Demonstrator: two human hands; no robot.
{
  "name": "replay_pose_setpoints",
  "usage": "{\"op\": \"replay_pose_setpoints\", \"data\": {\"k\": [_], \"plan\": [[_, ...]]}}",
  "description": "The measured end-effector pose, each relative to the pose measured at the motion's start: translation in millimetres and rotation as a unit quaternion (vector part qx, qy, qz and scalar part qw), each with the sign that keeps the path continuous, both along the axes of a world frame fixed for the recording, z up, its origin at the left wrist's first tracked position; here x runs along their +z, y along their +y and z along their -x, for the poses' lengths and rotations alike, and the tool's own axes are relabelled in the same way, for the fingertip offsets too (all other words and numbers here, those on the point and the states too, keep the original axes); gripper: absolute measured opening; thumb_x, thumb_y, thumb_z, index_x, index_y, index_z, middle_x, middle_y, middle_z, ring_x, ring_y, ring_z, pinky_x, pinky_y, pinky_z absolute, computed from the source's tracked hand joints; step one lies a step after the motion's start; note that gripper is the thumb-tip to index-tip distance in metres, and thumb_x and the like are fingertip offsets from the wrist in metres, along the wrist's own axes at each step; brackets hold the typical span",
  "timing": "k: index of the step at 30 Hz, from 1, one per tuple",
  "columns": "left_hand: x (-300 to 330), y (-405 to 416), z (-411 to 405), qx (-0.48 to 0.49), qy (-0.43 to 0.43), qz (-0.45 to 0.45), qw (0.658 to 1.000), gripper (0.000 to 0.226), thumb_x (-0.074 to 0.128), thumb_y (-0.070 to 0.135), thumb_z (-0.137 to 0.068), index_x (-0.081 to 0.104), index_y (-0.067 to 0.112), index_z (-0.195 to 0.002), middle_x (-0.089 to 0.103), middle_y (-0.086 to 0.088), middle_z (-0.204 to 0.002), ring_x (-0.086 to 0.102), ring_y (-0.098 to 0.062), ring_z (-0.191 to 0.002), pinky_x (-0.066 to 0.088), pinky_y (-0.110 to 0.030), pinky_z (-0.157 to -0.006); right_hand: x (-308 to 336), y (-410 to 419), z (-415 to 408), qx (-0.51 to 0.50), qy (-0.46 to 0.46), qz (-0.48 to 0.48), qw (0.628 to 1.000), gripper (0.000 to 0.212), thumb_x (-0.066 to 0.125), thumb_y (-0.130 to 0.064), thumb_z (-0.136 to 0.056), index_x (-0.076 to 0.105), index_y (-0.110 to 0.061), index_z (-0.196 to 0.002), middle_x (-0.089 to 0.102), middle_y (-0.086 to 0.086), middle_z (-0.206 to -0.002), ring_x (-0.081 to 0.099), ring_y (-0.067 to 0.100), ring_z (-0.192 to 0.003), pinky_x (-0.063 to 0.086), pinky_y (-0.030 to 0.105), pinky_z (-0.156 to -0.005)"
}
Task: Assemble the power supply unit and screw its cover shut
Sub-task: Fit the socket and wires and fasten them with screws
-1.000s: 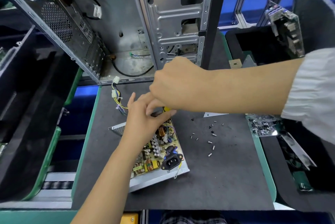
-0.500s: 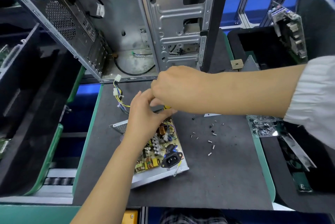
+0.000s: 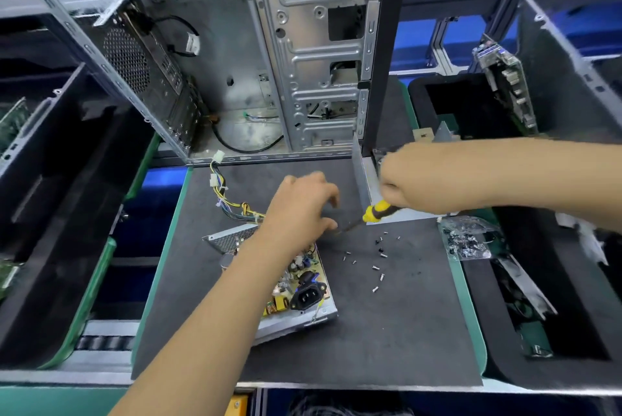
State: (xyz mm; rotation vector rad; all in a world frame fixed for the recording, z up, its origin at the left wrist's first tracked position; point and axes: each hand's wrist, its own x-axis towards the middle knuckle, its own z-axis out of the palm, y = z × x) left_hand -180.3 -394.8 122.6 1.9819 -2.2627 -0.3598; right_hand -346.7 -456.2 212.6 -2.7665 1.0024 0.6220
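1. Nearest us, the open power supply unit [image 3: 296, 284] lies on the tabletop [image 3: 387, 341]; our forearm could snag its components.
2. Beyond it, our left hand [image 3: 303, 205] hovers, fingers loosely curled, empty.
3. Right of it, loose screws [image 3: 377, 267] may scatter.
4. Farther right, our right hand [image 3: 417, 180] grips the screwdriver [image 3: 377, 210]; its tip could scrape the board.

Dark mat [image 3: 387, 331]: open power supply [image 3: 296, 284], loose screws [image 3: 377, 267].

The right hand [image 3: 417, 180], earlier bunched against the left hand [image 3: 299, 203] above the power supply unit [image 3: 296, 284], now sits well to that unit's far right, gripping the yellow-handled screwdriver [image 3: 375, 212], which is newly exposed. The left hand's fingers now curl loosely over the unit's far edge.
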Motion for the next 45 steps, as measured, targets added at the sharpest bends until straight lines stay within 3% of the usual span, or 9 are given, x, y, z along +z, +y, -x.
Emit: {"op": "replay_pose_setpoints", "data": {"k": [3, 8, 14, 17, 21, 26, 37, 42, 45], "plan": [[-12, -22, 21, -0.051, -0.172, -0.047, 0.983, 0.024, 0.069, 0.03, -0.087, 0.062, 0.019, -0.108, 0.063, -0.001, -0.115, 0.058, -0.024, -0.111, 0.029, -0.035, -0.091, -9, 4, 31, -0.077, -0.019, -0.034, 0.996, 0.042, 0.036, -0.015, -0.098, 0.031, -0.022, -0.058, 0.036, -0.004, -0.059, 0.036, 0.015, -0.054, 0.039, 0.029, -0.061], [-36, -37, 38, -0.065, -0.216, -0.104, 0.969, 0.026, 0.066, 0.025, -0.091, 0.058, 0.012, -0.112, 0.064, -0.011, -0.118, 0.062, -0.031, -0.109, 0.037, -0.035, -0.088, -27, 22, 66, -0.21, -0.051, -0.106, 0.971, 0.04, 0.031, -0.024, -0.103, 0.027, -0.013, -0.065, 0.032, 0.003, -0.065, 0.029, 0.018, -0.056, 0.028, 0.03, -0.058], [-33, -35, 33, -0.051, -0.137, -0.145, 0.979, 0.015, 0.056, 0.01, -0.095, 0.058, 0.013, -0.11, 0.06, -0.011, -0.116, 0.06, -0.034, -0.105, 0.038, -0.034, -0.07, -37, 28, 81, -0.209, -0.078, -0.081, 0.972, 0.054, 0.032, -0.058, -0.093, 0.046, -0.009, -0.073, 0.044, 0.001, -0.062, 0.037, 0.017, -0.053, 0.029, 0.029, -0.051], [-15, -14, 21, 0.022, 0.092, -0.065, 0.993, 0.011, 0.061, 0.004, -0.091, 0.057, 0.013, -0.088, 0.066, -0.006, -0.091, 0.065, -0.024, -0.088, 0.047, -0.033, -0.069, -36, 29, 86, -0.217, -0.157, -0.069, 0.961, 0.053, 0.033, -0.063, -0.086, 0.052, -0.015, -0.074, 0.054, -0.001, -0.064, 0.045, 0.016, -0.055, 0.039, 0.033, -0.053], [11, 27, 2, 0.204, 0.585, -0.011, 0.785, 0.009, 0.068, -0.006, -0.084, 0.065, 0.002, -0.085, 0.069, -0.008, -0.071, 0.069, -0.017, -0.065, 0.059, -0.025, -0.064, -24, 31, 89, -0.21, -0.328, -0.089, 0.917, 0.049, 0.034, -0.074, -0.072, 0.055, -0.03, -0.072, 0.045, -0.008, -0.049, 0.038, 0.008, -0.042, 0.031, 0.019, -0.042], [10, 44, -7, 0.287, 0.806, -0.045, 0.516, 0.009, 0.063, 0.003, -0.077, 0.063, 0.004, -0.086, 0.07, -0.009, -0.077, 0.068, -0.01, -0.066, 0.056, -0.016, -0.06, -18, 44, 73, -0.183, -0.387, -0.1, 0.898, 0.032, 0.041, -0.062, -0.08, 0.057, -0.035, -0.075, 0.044, -0.011, -0.048, 0.036, 0.007, -0.042, 0.032, 0.014, -0.046], [8, 50, 1, 0.235, 0.81, -0.045, 0.535, 0.016, 0.051, 0.017, -0.092, 0.046, 0.016, -0.076, 0.046, -0.001, -0.065, 0.043, -0.014, -0.054, 0.036, -0.021, -0.046, -17, 46, 54, -0.177, -0.397, -0.127, 0.892, 0.032, 0.041, -0.06, -0.082, 0.059, -0.034, -0.079, 0.045, -0.015, -0.052, 0.042, 0.003, -0.049, 0.033, 0.012, -0.049], [5, 48, 2, 0.31, 0.841, 0.018, 0.443, 0.003, 0.06, 0.01, -0.08, 0.059, 0.011, -0.082, 0.058, -0.001, -0.068, 0.059, -0.011, -0.059, 0.05, -0.019, -0.05, -14, 45, 51, -0.178, -0.392, -0.123, 0.894, 0.032, 0.041, -0.058, -0.084, 0.059, -0.032, -0.081, 0.046, -0.015, -0.052, 0.042, 0.004, -0.048, 0.033, 0.012, -0.048], [1, 51, -1, 0.326, 0.83, 0.035, 0.452, 0.005, 0.063, 0.006, -0.077, 0.059, 0.008, -0.079, 0.07, -0.007, -0.08, 0.072, -0.015, -0.079, 0.056, -0.02, -0.062, -12, 45, 50, -0.181, -0.394, -0.13, 0.892, 0.033, 0.041, -0.059, -0.084, 0.058, -0.031, -0.08, 0.045, -0.015, -0.05, 0.04, 0.005, -0.046, 0.033, 0.013, -0.046]]}}
